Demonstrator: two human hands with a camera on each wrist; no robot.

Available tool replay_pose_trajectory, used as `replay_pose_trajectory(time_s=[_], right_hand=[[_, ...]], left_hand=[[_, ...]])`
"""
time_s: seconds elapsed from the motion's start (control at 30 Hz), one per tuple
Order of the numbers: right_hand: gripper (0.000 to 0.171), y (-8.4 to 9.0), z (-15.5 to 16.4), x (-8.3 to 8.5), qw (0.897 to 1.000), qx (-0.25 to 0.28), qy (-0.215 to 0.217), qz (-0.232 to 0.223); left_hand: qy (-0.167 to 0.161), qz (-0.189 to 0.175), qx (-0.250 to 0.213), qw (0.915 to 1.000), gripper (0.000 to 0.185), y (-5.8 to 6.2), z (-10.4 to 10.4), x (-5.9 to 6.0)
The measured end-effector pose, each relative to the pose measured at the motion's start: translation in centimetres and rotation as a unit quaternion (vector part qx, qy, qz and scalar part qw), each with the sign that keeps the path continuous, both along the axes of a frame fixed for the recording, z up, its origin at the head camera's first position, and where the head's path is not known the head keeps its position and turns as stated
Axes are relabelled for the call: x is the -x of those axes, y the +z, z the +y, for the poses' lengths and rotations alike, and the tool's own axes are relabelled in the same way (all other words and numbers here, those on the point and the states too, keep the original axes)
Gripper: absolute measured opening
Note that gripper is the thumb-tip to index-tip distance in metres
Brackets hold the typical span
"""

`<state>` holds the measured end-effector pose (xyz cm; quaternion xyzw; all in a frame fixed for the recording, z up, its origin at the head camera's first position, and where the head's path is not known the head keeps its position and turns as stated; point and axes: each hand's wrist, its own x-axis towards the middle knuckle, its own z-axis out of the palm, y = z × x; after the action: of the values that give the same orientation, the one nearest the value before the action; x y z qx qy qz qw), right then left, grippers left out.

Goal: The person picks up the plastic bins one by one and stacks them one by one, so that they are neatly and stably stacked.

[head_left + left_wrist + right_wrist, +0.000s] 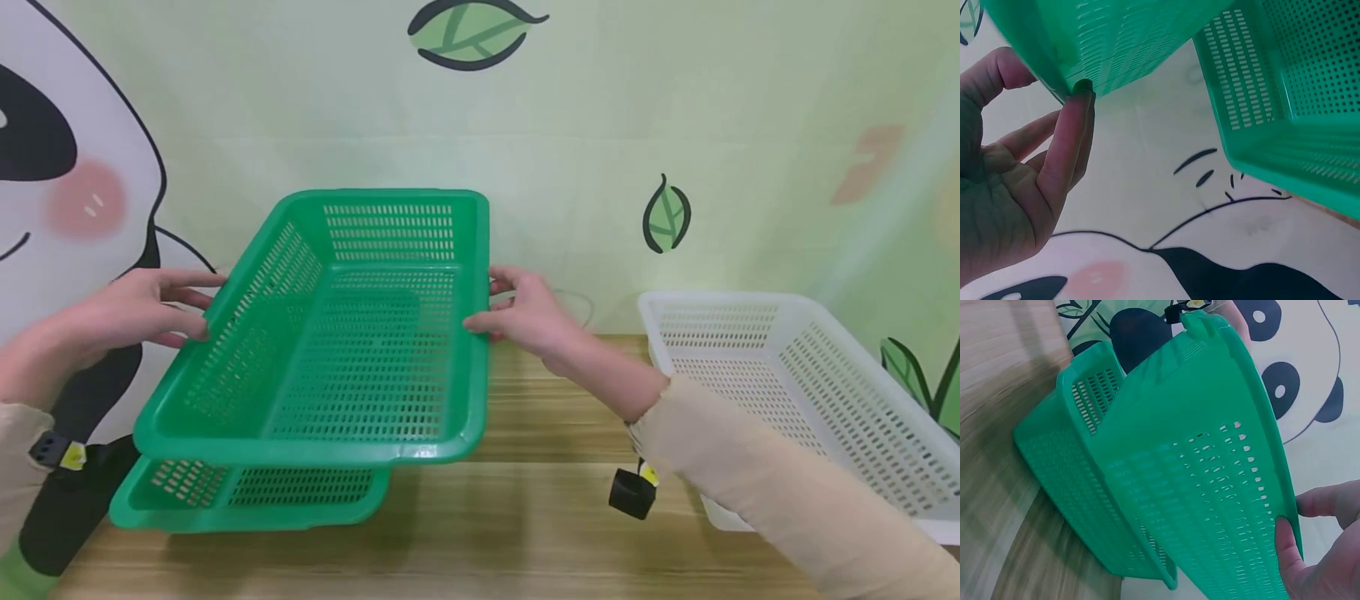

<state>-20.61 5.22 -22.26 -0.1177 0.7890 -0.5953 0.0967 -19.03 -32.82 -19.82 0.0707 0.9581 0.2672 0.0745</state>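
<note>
Two hands are holding a green basket over another one at the left.
The left hand [161, 308] is pinching the left rim of the upper green basket [300, 452] between thumb and fingers; the right hand [528, 312] is clamping the right rim in the same way; this two-sided grip is probably keeping the wide basket balanced; the basket is hanging above the lower green basket [300, 487], whose near end is showing beneath it, though whether the two are touching I cannot tell; the lower one is sitting at the left of the table [525, 525]; the white basket [847, 392] is standing at the right, well apart, perhaps leaving room for the arms; counting up, two green baskets, one white basket and two hands are showing.
</note>
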Motion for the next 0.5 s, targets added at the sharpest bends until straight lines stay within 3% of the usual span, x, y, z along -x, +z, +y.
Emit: replay_pose_trajectory(time_s=[0.23,0.33,0.5], right_hand=[[0.067,-1.2,-1.8,0.1,0.999,0.034,0.014,0.005],[0.065,-1.7,-2.5,-0.1,0.999,0.041,0.020,0.002],[0.065,-2.2,-3.3,-0.4,0.998,0.055,0.031,-0.008]], left_hand=[[0.011,0.011,0.005,0.9999,0.070,-0.5,-2.3,0.0],[0.031,0.024,0.020,0.9990,0.070,-0.9,-3.3,0.0],[0.039,0.010,0.025,0.9989,0.071,-0.7,-4.2,-0.4]])
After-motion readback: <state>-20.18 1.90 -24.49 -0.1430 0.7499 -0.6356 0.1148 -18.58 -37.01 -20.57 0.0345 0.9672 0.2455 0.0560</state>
